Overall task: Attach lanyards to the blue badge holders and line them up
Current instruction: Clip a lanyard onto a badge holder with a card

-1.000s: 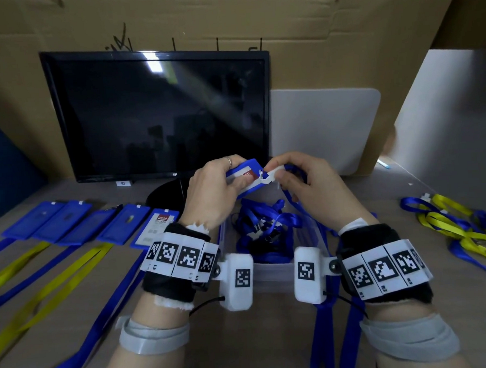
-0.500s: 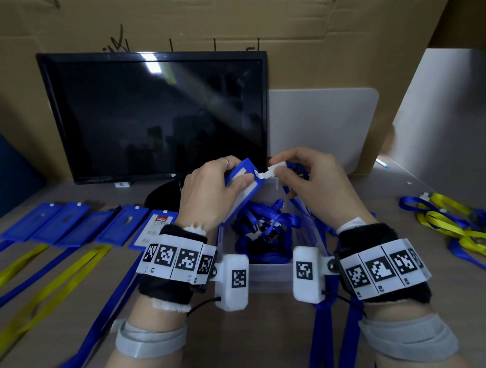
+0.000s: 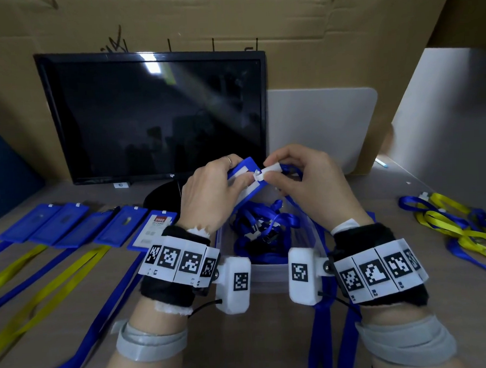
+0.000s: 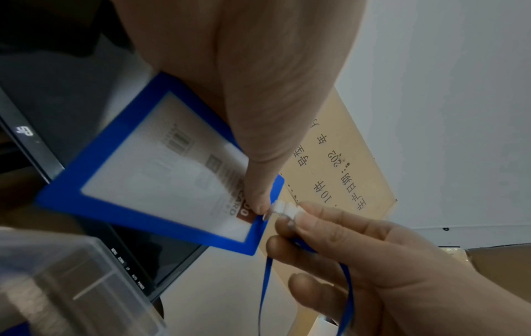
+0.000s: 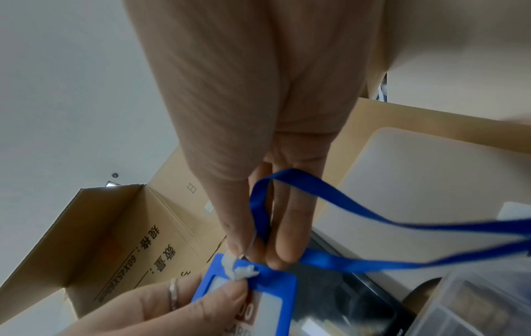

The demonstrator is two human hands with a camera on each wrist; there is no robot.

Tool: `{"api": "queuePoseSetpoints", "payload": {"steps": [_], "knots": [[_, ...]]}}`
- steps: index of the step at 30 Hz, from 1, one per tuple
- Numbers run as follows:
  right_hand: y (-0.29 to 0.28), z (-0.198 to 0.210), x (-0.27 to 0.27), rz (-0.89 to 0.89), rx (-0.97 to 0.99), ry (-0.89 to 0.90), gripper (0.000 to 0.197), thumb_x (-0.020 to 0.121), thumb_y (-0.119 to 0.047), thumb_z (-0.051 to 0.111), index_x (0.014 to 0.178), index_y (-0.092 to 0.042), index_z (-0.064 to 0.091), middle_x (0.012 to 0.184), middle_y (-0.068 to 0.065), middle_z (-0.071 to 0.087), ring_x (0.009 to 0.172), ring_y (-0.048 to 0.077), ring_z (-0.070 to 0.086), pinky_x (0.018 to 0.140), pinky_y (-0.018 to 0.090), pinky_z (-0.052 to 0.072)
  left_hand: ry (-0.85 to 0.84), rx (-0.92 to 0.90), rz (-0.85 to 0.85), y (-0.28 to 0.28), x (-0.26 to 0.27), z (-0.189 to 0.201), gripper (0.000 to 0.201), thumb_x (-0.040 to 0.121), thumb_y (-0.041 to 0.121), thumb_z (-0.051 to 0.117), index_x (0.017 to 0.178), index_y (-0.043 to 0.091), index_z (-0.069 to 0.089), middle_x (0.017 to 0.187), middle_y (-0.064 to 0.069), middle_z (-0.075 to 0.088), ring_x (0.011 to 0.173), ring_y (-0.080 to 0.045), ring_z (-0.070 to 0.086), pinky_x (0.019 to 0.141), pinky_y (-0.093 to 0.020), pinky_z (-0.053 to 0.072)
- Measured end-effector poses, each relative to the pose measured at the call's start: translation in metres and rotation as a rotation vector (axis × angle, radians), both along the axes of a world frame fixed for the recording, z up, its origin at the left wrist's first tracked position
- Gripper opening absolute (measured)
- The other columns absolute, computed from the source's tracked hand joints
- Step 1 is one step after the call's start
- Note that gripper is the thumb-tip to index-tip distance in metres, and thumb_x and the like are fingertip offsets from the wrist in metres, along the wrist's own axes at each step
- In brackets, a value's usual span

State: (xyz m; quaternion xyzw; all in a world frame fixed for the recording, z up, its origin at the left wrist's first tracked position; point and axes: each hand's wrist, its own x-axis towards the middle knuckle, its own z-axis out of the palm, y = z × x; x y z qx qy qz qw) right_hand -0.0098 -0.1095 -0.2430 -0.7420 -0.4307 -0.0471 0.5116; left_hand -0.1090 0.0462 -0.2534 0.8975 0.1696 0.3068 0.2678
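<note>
Your left hand (image 3: 208, 197) grips the blue badge holder (image 3: 243, 183), thumb pressed on its top edge. Your right hand (image 3: 306, 186) pinches the white lanyard clip (image 3: 266, 172) against that edge, the blue lanyard (image 5: 359, 211) looping back over its fingers. Both hover above the clear bin (image 3: 269, 269) of lanyards. At 9 o'clock finished badge holders (image 3: 77, 223) lie in a row on the tabletop (image 3: 266, 337); at 3 o'clock, loose lanyards (image 3: 458, 223). The monitor (image 3: 153, 115) stands at 12.
</note>
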Motion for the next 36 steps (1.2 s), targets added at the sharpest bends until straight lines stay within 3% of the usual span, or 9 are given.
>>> {"api": "queuePoseSetpoints", "payload": {"steps": [5, 9, 14, 20, 25, 28, 32, 36], "knots": [[-0.004, 0.001, 0.004, 0.025, 0.020, 0.130, 0.014, 0.094, -0.013, 0.067, 0.103, -0.024, 0.064, 0.094, -0.004, 0.074, 0.079, 0.012, 0.074, 0.072, 0.037, 0.064, 0.050, 0.037, 0.021, 0.001, -0.001, 0.001, 0.011, 0.097, 0.044, 0.053, 0.101, 0.035, 0.057, 0.088, 0.006, 0.069, 0.089, -0.023, 0.064, 0.076, -0.041, 0.052], [-0.005, 0.000, 0.002, 0.011, 0.043, 0.095, 0.019, 0.090, -0.011, 0.072, 0.103, -0.024, 0.074, 0.088, -0.003, 0.074, 0.078, 0.009, 0.074, 0.071, 0.029, 0.063, 0.035, 0.046, -0.008, 0.000, 0.000, 0.001, 0.015, 0.094, 0.048, 0.054, 0.106, 0.042, 0.060, 0.089, 0.010, 0.072, 0.091, -0.019, 0.067, 0.080, -0.043, 0.055], [-0.005, 0.002, 0.000, -0.053, -0.004, -0.008, 0.007, 0.087, -0.020, 0.076, 0.092, -0.024, 0.078, 0.074, -0.007, 0.072, 0.068, 0.008, 0.070, 0.066, 0.030, 0.061, 0.037, 0.059, -0.023, -0.004, -0.001, 0.004, 0.019, 0.093, 0.051, 0.058, 0.107, 0.042, 0.066, 0.085, 0.014, 0.074, 0.088, -0.012, 0.069, 0.077, -0.040, 0.057], [-0.005, 0.002, 0.001, -0.146, -0.042, -0.230, 0.004, 0.086, -0.026, 0.077, 0.088, -0.029, 0.079, 0.083, -0.015, 0.072, 0.075, 0.001, 0.066, 0.071, 0.023, 0.057, 0.046, 0.034, -0.056, -0.008, -0.001, 0.007, 0.024, 0.091, 0.048, 0.064, 0.112, 0.038, 0.069, 0.084, 0.013, 0.075, 0.085, -0.008, 0.071, 0.075, -0.038, 0.058], [-0.001, 0.000, 0.002, -0.168, -0.111, -0.195, 0.003, 0.084, -0.031, 0.078, 0.087, -0.032, 0.078, 0.082, -0.013, 0.072, 0.079, 0.002, 0.067, 0.072, 0.033, 0.060, 0.026, -0.014, -0.114, -0.011, -0.001, 0.004, 0.028, 0.091, 0.048, 0.065, 0.117, 0.040, 0.070, 0.086, 0.015, 0.076, 0.086, -0.001, 0.071, 0.076, -0.037, 0.059], [-0.005, 0.001, 0.003, -0.166, -0.052, -0.114, 0.021, 0.078, -0.034, 0.083, 0.096, -0.034, 0.071, 0.081, -0.013, 0.072, 0.079, 0.000, 0.068, 0.073, 0.027, 0.059, 0.006, -0.044, -0.110, -0.011, -0.001, 0.005, 0.031, 0.090, 0.048, 0.066, 0.121, 0.044, 0.067, 0.094, 0.018, 0.076, 0.093, -0.001, 0.070, 0.082, -0.038, 0.058], [-0.008, 0.005, 0.001, 0.007, -0.054, 0.066, 0.014, 0.085, -0.022, 0.078, 0.098, -0.027, 0.075, 0.086, -0.011, 0.076, 0.082, 0.003, 0.072, 0.072, 0.032, 0.063, 0.030, -0.015, -0.081, -0.004, -0.001, 0.006, 0.036, 0.092, 0.041, 0.065, 0.127, 0.041, 0.057, 0.101, 0.021, 0.075, 0.103, -0.008, 0.067, 0.090, -0.042, 0.054], [-0.006, 0.002, 0.005, -0.045, -0.052, -0.041, 0.015, 0.086, -0.024, 0.076, 0.101, -0.028, 0.076, 0.092, -0.015, 0.074, 0.087, 0.000, 0.069, 0.076, 0.026, 0.060, 0.060, -0.038, -0.116, -0.002, 0.000, 0.005, 0.021, 0.091, 0.037, 0.066, 0.111, 0.040, 0.060, 0.092, 0.024, 0.074, 0.097, -0.007, 0.068, 0.088, -0.042, 0.053]]}}
